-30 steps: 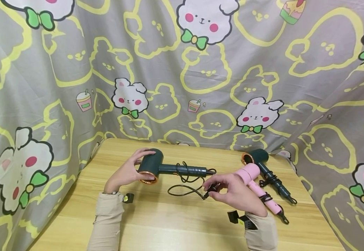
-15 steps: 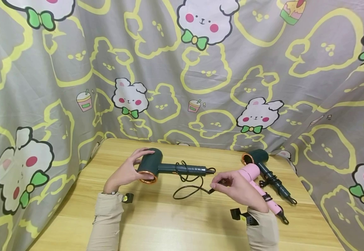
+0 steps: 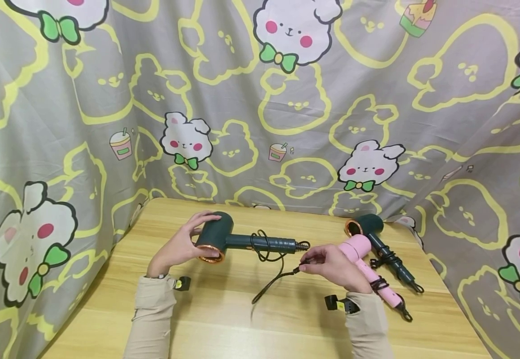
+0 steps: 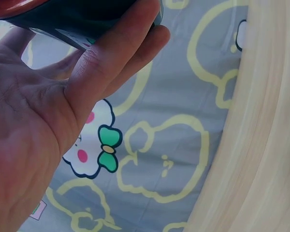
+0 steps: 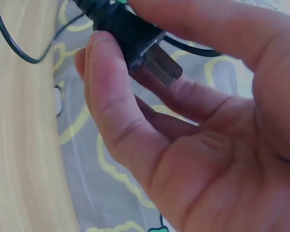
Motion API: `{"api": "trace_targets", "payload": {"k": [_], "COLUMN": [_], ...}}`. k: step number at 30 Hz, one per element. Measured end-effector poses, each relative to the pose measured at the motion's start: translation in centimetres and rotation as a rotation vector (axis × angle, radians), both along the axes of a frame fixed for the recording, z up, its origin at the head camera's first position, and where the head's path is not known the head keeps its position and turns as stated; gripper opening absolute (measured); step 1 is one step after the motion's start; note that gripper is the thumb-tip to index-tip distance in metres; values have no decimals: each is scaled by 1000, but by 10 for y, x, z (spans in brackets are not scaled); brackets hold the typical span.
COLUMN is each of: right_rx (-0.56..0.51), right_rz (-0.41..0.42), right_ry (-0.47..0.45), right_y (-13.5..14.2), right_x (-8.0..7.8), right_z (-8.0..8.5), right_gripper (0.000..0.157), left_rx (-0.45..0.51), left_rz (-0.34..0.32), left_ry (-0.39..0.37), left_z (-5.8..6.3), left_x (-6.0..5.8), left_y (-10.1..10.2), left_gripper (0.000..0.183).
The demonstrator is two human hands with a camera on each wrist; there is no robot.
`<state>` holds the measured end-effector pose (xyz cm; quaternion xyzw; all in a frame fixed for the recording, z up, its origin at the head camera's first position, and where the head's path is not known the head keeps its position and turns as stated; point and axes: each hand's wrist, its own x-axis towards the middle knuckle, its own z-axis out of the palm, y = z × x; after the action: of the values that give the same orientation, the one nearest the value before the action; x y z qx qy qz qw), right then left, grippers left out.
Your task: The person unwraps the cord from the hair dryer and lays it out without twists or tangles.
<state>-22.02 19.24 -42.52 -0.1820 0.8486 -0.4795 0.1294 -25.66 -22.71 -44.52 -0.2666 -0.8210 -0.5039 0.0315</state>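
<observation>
A dark green hair dryer (image 3: 217, 238) with a copper-coloured rim lies across the left-middle of the table, its handle pointing right. My left hand (image 3: 180, 249) grips the barrel from the left, thumb at the rim and fingers over the far end. In the left wrist view the dark barrel (image 4: 87, 21) shows at the top, against the fingers. Part of the black cord (image 3: 266, 291) loops over the handle and hangs below it. My right hand (image 3: 335, 268) pinches the black plug (image 5: 130, 36) at the cord's end between thumb and fingers. Its metal prongs (image 5: 162, 65) point toward the palm.
Right of my right hand lies a pink hair dryer (image 3: 356, 248) with its cord wrapped round the handle. Behind it is a second dark green hair dryer (image 3: 371, 223), also wrapped. A patterned grey curtain (image 3: 242, 179) stands behind the wooden table (image 3: 224, 319).
The right hand first shifted right with the plug, then slightly back left. The cord's closed loop has swung out into a longer hanging bend. The left hand stays on the hair dryer.
</observation>
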Motion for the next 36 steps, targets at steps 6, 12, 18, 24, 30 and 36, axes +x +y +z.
{"api": "trace_targets", "payload": {"k": [6,12,18,24,30,36], "right_rx": [-68,-136,-243,-312,-353,-448], "right_rz": [-70,-253,-387,-373,-396,-399], "right_ry": [-80,-27,7,23,-2,17], "right_y": [-5,-13,-20,-21,-18,-15], "right_x": [-6,-10,-13,-14,-15,-14], "right_z": [-13,-19,-21,-20,-15,-13], "right_gripper": [29,21,17,27,40,42], "left_rx": [6,4,-14,-37,-48,-81], "left_rz": [-13,-38,-50,-58,-64,-63], "left_ry": [-7,-9,-7,-19,-41,-42], "left_z": [-1,1,3,3,1,0], "left_x": [0,0,1,2,1,0], "left_y": [2,5,10,15,16,18], "left_gripper": [83,83,84,85,84,84]}}
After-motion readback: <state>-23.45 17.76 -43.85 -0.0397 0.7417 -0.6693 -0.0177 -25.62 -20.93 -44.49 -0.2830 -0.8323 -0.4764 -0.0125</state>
